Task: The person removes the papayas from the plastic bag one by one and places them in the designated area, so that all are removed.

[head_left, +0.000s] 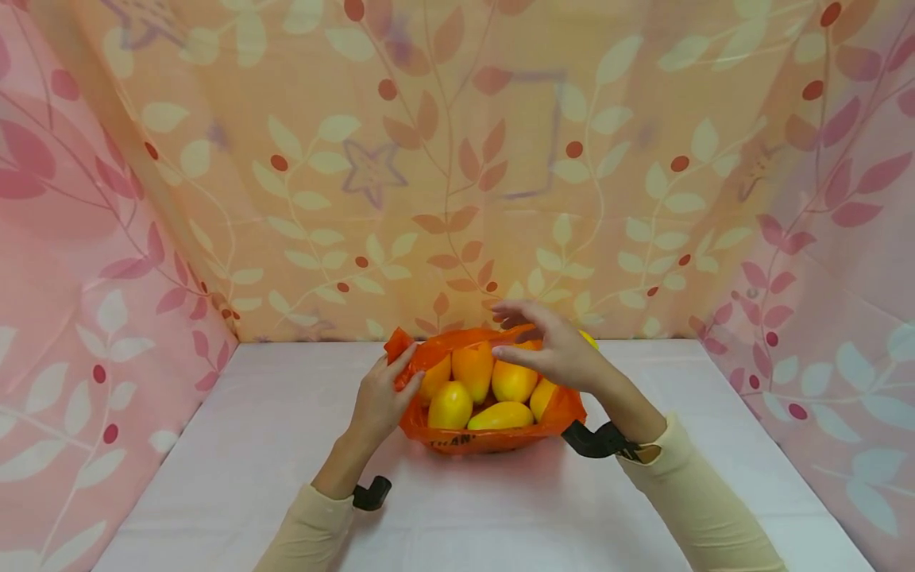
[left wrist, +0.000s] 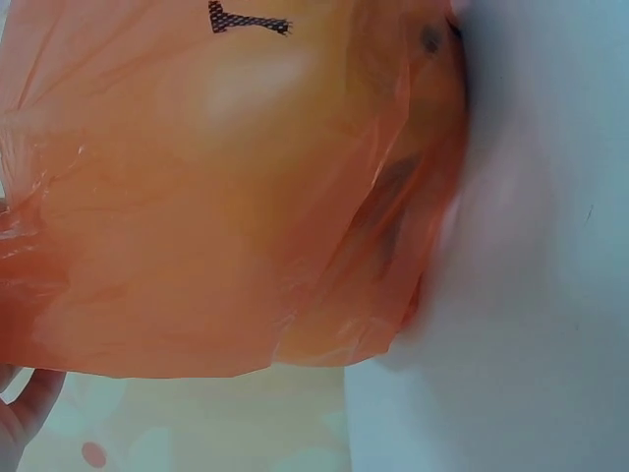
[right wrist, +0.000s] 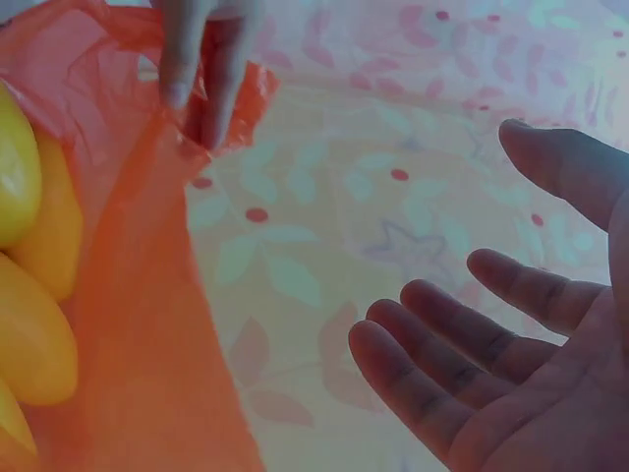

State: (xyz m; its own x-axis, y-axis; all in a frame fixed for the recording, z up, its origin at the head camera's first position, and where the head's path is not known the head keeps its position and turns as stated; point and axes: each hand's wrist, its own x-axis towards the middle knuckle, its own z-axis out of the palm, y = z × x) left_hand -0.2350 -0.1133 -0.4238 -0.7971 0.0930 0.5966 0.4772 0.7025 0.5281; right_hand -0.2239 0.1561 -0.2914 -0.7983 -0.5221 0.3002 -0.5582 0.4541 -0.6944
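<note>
An orange plastic bag (head_left: 457,445) with black lettering stands with its mouth open on the table. Several yellow mangoes (head_left: 450,405) lie inside it. At the bag's left rim my left hand (head_left: 375,401) pinches a bunched piece of the plastic; the right wrist view shows those left fingers (right wrist: 177,69) on it. My right hand (head_left: 561,349) hovers over the bag's right side, its fingers spread and holding nothing. In the left wrist view the bag (left wrist: 197,216) covers most of the picture, and only a bit of the hand shows at the lower left.
The bag stands on a white cloth-covered table (head_left: 250,445). A patterned curtain (head_left: 443,159) closes off the back, with pink leafy curtains at both sides. Beyond the right hand a small yellow patch (head_left: 589,339) shows, mostly hidden. Black straps with mounts (head_left: 596,439) sit on both wrists.
</note>
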